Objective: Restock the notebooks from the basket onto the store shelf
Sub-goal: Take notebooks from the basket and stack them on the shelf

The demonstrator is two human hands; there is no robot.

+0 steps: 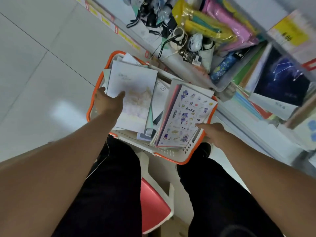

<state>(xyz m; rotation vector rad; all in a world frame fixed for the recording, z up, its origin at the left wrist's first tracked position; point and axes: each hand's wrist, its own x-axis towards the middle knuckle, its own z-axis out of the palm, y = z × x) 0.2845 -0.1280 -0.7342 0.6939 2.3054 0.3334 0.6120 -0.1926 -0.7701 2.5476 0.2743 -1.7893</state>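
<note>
Still early by the look of it: the basket [183,161] on the floor in front of the person holds a loose pile of notebooks, so most of the restocking is left. Left hand [109,102] grips the corner of a pale castle-print notebook [131,93] on top of the pile; right hand [213,133] holds the lower edge of a stack topped by the sticker-print notebook [186,115], tilted up against the basket's right side. The store shelf [227,110] sits just beyond, already crowded with stationery.
</note>
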